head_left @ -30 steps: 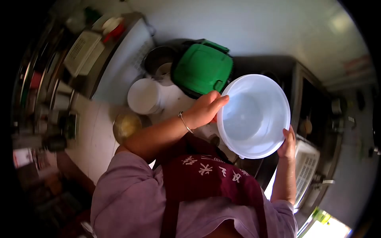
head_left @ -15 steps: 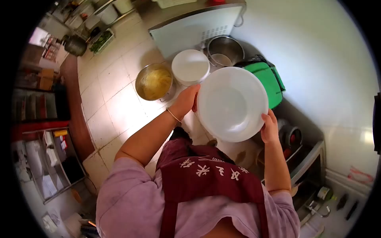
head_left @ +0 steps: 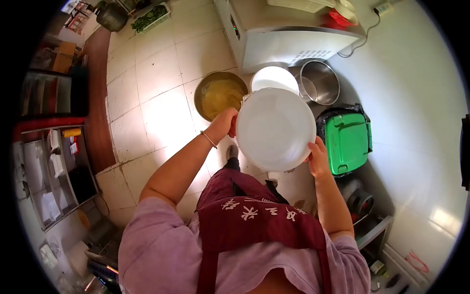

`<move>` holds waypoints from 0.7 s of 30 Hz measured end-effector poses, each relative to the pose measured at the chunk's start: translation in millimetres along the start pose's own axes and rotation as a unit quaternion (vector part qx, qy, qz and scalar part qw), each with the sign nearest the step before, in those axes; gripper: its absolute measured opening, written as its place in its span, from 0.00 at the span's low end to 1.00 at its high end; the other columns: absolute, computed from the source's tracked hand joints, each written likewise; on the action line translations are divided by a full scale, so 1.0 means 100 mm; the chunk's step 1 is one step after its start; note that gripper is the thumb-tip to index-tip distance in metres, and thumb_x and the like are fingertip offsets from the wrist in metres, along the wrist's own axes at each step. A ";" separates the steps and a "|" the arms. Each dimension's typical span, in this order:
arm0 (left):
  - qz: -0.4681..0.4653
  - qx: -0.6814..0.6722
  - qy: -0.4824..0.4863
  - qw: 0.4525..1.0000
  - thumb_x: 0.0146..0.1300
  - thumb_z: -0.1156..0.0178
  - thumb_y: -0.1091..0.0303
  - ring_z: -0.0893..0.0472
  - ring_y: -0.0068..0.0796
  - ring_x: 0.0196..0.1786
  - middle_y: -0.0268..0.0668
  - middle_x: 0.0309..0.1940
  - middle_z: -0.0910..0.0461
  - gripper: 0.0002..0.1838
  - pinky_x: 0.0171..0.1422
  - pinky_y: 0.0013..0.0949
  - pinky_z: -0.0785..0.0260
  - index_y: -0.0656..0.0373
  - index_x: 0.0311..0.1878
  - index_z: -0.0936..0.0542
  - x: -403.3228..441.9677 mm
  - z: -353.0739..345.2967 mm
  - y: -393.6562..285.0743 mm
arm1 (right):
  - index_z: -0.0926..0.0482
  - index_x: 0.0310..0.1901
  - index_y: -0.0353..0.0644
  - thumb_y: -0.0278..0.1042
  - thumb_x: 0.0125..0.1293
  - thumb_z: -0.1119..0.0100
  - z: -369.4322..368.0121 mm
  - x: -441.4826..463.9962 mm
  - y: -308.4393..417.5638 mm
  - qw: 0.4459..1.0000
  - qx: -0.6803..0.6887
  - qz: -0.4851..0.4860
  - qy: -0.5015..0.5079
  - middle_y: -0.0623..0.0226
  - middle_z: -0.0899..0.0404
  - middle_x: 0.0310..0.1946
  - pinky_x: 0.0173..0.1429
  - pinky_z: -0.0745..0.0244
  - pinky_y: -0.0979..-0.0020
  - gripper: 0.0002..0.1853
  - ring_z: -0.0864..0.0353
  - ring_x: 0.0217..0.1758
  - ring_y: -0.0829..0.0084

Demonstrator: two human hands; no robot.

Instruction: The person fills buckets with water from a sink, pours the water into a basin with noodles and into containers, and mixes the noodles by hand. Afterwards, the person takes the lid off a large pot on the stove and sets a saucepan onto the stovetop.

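Observation:
A large white plastic basin [head_left: 276,130] is held out in front of my body. My left hand [head_left: 223,126] grips its left rim, a thin band around the wrist. On the opposite side, the fingers of my right hand [head_left: 319,158] close on the lower right rim. Just beyond the basin, on the floor, a metal pot [head_left: 220,95] contains yellowish contents I cannot make out clearly. A round white container [head_left: 275,78] stands behind the basin, which partly covers it.
A deep steel pot [head_left: 329,84] stands by the wall, near a green-lidded bin [head_left: 346,142] lined with black plastic. A steel cabinet [head_left: 289,44] rises at the back. Shelving [head_left: 61,176] is at left, and a leafy green crate [head_left: 151,18] lies on the far tiles.
The view has shifted, showing the bin and cabinet more fully. Between my hands, the basin has tilted and now overlaps the white container. Both hands keep their hold on its rim.

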State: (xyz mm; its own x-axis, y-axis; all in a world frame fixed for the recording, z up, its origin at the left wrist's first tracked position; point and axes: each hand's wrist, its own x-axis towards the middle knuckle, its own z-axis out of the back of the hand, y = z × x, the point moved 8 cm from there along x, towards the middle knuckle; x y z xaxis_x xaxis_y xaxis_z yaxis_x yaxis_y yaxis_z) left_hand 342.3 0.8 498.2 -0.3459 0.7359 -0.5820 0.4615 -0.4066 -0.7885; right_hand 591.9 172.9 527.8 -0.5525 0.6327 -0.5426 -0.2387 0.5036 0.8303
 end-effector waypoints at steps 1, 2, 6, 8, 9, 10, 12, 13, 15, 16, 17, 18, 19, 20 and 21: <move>0.001 -0.006 -0.004 1.000 0.65 0.63 0.54 0.28 0.24 0.18 0.35 0.18 0.27 0.21 0.23 0.26 0.35 0.58 0.25 0.28 0.05 0.12 0.05 | 0.29 0.38 0.41 0.32 0.62 0.52 -0.08 0.09 -0.02 1.000 -0.005 -0.003 0.004 0.70 0.25 0.28 0.23 0.33 0.80 0.07 0.29 0.20 0.81; 0.013 -0.015 -0.015 1.000 0.64 0.63 0.54 0.28 0.24 0.18 0.35 0.18 0.26 0.21 0.23 0.26 0.34 0.58 0.25 0.28 0.14 0.21 0.04 | 0.29 0.38 0.41 0.33 0.62 0.51 -0.13 0.22 0.00 1.000 -0.020 -0.008 0.008 0.70 0.26 0.27 0.23 0.33 0.80 0.06 0.29 0.21 0.81; 0.020 -0.068 -0.058 0.996 0.62 0.61 0.52 0.27 0.25 0.18 0.36 0.19 0.25 0.21 0.23 0.27 0.34 0.58 0.27 0.26 0.34 0.65 0.21 | 0.30 0.37 0.41 0.34 0.62 0.51 -0.43 0.62 -0.11 0.997 -0.066 -0.029 0.026 0.69 0.27 0.26 0.25 0.34 0.78 0.06 0.30 0.21 0.80; 0.026 -0.086 -0.066 0.994 0.62 0.61 0.52 0.27 0.26 0.20 0.35 0.20 0.25 0.21 0.25 0.28 0.32 0.58 0.30 0.25 0.46 0.82 0.32 | 0.30 0.36 0.41 0.34 0.61 0.51 -0.57 0.77 -0.12 0.996 -0.076 -0.045 0.029 0.69 0.27 0.26 0.25 0.34 0.78 0.06 0.30 0.21 0.80; 0.032 -0.098 -0.069 0.992 0.62 0.60 0.51 0.27 0.26 0.21 0.34 0.22 0.24 0.21 0.27 0.28 0.31 0.58 0.32 0.24 0.52 0.90 0.38 | 0.30 0.36 0.41 0.33 0.61 0.50 -0.63 0.84 -0.14 0.995 -0.080 -0.059 0.028 0.69 0.27 0.25 0.25 0.34 0.78 0.06 0.30 0.22 0.79; 0.034 -0.104 -0.072 0.991 0.62 0.60 0.51 0.27 0.26 0.21 0.34 0.22 0.24 0.21 0.27 0.28 0.31 0.58 0.32 0.24 0.59 0.97 0.45 | 0.30 0.36 0.41 0.33 0.61 0.50 -0.67 0.90 -0.15 0.994 -0.086 -0.063 0.031 0.69 0.27 0.25 0.25 0.34 0.78 0.06 0.30 0.22 0.79; 0.060 -0.124 -0.087 0.987 0.61 0.58 0.50 0.27 0.27 0.21 0.35 0.22 0.24 0.21 0.27 0.29 0.32 0.58 0.32 0.24 0.71 1.08 0.56 | 0.31 0.35 0.41 0.33 0.61 0.50 -0.74 1.03 -0.19 0.992 -0.099 -0.076 0.023 0.69 0.28 0.24 0.25 0.33 0.77 0.06 0.30 0.21 0.78; 0.061 -0.130 -0.089 0.986 0.61 0.58 0.50 0.27 0.27 0.21 0.35 0.22 0.24 0.21 0.27 0.29 0.32 0.58 0.32 0.24 0.75 1.11 0.59 | 0.31 0.35 0.41 0.33 0.61 0.50 -0.77 1.09 -0.21 0.991 -0.104 -0.079 0.026 0.69 0.28 0.24 0.25 0.33 0.77 0.06 0.30 0.21 0.78; 0.070 -0.121 -0.101 0.985 0.62 0.62 0.53 0.28 0.24 0.18 0.35 0.18 0.25 0.22 0.23 0.26 0.35 0.60 0.29 0.24 0.83 1.15 0.65 | 0.31 0.35 0.41 0.33 0.61 0.50 -0.79 1.18 -0.25 0.990 -0.108 -0.090 0.021 0.69 0.28 0.23 0.24 0.33 0.77 0.06 0.30 0.21 0.77; 0.070 -0.125 -0.104 0.984 0.62 0.62 0.53 0.28 0.24 0.18 0.35 0.18 0.25 0.22 0.23 0.26 0.35 0.60 0.29 0.24 0.88 1.20 0.70 | 0.31 0.35 0.41 0.33 0.61 0.50 -0.82 1.23 -0.26 0.989 -0.112 -0.091 0.024 0.69 0.28 0.23 0.24 0.33 0.77 0.06 0.30 0.21 0.77; 0.074 -0.118 -0.084 0.987 0.60 0.59 0.52 0.27 0.26 0.18 0.36 0.20 0.24 0.21 0.24 0.28 0.33 0.59 0.30 0.25 0.94 1.20 0.76 | 0.31 0.35 0.41 0.33 0.60 0.50 -0.84 1.27 -0.26 0.988 -0.122 -0.087 0.022 0.69 0.28 0.23 0.25 0.33 0.76 0.06 0.30 0.21 0.77; 0.078 -0.112 -0.063 0.989 0.59 0.57 0.51 0.27 0.28 0.19 0.37 0.22 0.23 0.20 0.25 0.29 0.32 0.58 0.31 0.25 0.96 1.20 0.75 | 0.31 0.35 0.41 0.33 0.60 0.50 -0.85 1.31 -0.25 0.988 -0.131 -0.083 0.020 0.69 0.28 0.23 0.25 0.33 0.76 0.06 0.30 0.21 0.77; 0.088 -0.101 -0.069 0.989 0.59 0.57 0.51 0.27 0.27 0.19 0.37 0.22 0.24 0.20 0.25 0.29 0.31 0.59 0.32 0.25 0.93 1.20 0.74 | 0.31 0.35 0.41 0.33 0.60 0.50 -0.87 1.31 -0.25 0.987 -0.133 -0.085 0.023 0.69 0.28 0.23 0.25 0.33 0.76 0.06 0.30 0.21 0.77; 0.087 -0.104 -0.071 0.988 0.59 0.57 0.51 0.27 0.27 0.19 0.37 0.22 0.24 0.20 0.25 0.29 0.31 0.59 0.32 0.25 0.94 1.18 0.72 | 0.31 0.35 0.41 0.32 0.60 0.50 -0.87 1.35 -0.26 0.985 -0.145 -0.085 0.027 0.69 0.28 0.23 0.24 0.33 0.76 0.06 0.30 0.20 0.77; 0.081 -0.110 -0.086 0.987 0.61 0.61 0.52 0.28 0.24 0.18 0.35 0.19 0.25 0.22 0.23 0.27 0.34 0.60 0.29 0.23 0.93 1.17 0.70 | 0.31 0.35 0.41 0.32 0.60 0.49 -0.87 1.39 -0.26 0.983 -0.156 -0.087 0.031 0.68 0.28 0.23 0.24 0.33 0.76 0.06 0.30 0.20 0.78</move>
State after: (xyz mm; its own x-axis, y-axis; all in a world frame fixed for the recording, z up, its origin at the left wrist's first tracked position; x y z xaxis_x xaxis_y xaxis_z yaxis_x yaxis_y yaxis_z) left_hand 246.7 -22.3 365.7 -0.3777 0.5601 -0.7373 0.6818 -0.3705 -0.6307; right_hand 451.8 196.2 442.3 -0.5278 0.5104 -0.6790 -0.5614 0.3903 0.7297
